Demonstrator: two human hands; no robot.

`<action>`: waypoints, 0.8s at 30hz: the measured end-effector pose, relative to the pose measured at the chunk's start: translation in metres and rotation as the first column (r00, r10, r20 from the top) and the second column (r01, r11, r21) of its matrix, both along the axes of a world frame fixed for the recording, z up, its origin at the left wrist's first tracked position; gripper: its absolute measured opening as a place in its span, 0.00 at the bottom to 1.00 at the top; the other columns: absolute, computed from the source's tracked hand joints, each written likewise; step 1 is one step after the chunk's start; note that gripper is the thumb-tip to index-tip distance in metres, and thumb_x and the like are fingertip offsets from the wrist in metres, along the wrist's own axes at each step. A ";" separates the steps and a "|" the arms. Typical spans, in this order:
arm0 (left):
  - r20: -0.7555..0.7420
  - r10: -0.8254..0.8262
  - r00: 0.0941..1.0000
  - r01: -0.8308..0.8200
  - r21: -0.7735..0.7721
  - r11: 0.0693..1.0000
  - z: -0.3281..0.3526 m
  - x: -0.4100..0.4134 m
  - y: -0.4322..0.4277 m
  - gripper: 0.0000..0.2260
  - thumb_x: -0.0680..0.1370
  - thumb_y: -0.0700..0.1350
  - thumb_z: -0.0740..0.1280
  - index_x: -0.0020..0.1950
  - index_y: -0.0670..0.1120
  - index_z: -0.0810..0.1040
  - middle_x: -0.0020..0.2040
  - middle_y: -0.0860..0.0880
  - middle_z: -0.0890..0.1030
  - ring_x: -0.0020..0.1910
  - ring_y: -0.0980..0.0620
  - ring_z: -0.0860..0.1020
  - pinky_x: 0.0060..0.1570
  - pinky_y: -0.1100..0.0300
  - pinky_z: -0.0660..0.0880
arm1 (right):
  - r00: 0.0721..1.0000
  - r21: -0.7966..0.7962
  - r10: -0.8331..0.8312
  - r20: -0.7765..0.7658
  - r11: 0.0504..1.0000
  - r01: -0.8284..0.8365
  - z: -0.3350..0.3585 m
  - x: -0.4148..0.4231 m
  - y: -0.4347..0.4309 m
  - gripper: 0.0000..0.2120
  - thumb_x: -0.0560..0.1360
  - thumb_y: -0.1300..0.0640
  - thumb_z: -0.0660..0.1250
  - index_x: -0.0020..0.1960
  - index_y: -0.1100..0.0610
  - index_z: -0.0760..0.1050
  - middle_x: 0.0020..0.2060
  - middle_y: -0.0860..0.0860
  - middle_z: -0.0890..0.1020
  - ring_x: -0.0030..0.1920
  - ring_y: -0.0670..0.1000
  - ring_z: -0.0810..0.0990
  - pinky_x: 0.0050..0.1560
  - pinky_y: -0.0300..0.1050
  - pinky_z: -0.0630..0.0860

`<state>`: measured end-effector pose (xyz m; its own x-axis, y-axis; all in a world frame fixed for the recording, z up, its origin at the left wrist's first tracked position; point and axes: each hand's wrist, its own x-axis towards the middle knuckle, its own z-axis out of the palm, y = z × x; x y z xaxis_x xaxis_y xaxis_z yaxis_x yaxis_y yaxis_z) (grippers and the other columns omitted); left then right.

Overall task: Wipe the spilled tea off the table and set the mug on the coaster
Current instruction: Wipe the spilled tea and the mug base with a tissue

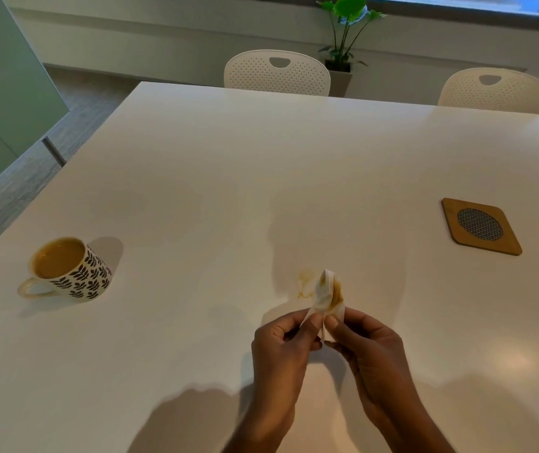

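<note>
The wiping step is in hand. Low in the middle of the frame, the left hand (pixel 281 348) and the right hand (pixel 369 348) both pinch a crumpled tissue (pixel 328 295) between thumb and curled fingers, holding it up just above the table (pixel 261 158). The tissue is soaked brown along one side. Just behind it a thin, pale ring of tea (pixel 305 284) lies on the white surface, so the spill looks mostly lifted but not gone.

The hands seem to be refolding the tissue. The next move calls for a dry white face turned downward and another pass over that ring, pressing flat so the tea isn't smeared wider.

The mug (pixel 69 273) stands upright at the left of the frame, nearly full of milky tea, handle pointing toward the lower left. It is well apart from the wooden coaster (pixel 480 225) at the right, and carrying it across will need a level, unhurried lift.

No brand, label or writing can be read anywhere; the mug bears only a black leaf pattern.
</note>
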<state>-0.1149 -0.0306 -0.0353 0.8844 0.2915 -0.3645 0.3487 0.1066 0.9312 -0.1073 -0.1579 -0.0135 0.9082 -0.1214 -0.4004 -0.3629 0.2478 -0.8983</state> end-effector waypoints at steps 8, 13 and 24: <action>-0.066 0.200 0.978 -0.207 -0.120 0.971 -0.014 -0.013 0.026 0.07 0.83 0.48 0.73 0.59 0.54 0.89 0.47 0.52 0.91 0.45 0.48 0.89 0.51 0.52 0.88 | 0.974 -0.534 0.058 0.220 0.842 0.071 -0.032 0.053 -0.005 0.09 0.73 0.59 0.81 0.48 0.46 0.89 0.40 0.43 0.90 0.43 0.43 0.88 0.48 0.45 0.85; -0.002 0.255 0.967 -0.253 -0.127 0.959 -0.021 -0.016 0.041 0.07 0.84 0.47 0.71 0.59 0.52 0.89 0.43 0.50 0.89 0.38 0.51 0.84 0.49 0.51 0.87 | 0.890 -0.782 0.217 0.402 0.587 0.210 -0.062 0.066 0.001 0.14 0.71 0.71 0.79 0.49 0.53 0.89 0.40 0.45 0.84 0.42 0.45 0.82 0.42 0.49 0.83; 0.090 0.269 0.959 -0.275 0.058 0.960 -0.029 -0.016 0.041 0.19 0.77 0.62 0.66 0.61 0.57 0.87 0.44 0.56 0.90 0.41 0.51 0.87 0.46 0.53 0.89 | 0.829 -0.967 0.507 0.237 0.204 0.152 -0.061 0.053 0.013 0.05 0.78 0.60 0.76 0.53 0.58 0.87 0.40 0.50 0.78 0.38 0.50 0.74 0.30 0.43 0.74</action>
<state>-0.1309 0.0100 -0.0647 0.7938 0.5470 -0.2659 0.2389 0.1216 0.9634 -0.0544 -0.1450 -0.0747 0.9498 0.1002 0.2964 0.2208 -0.8858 -0.4081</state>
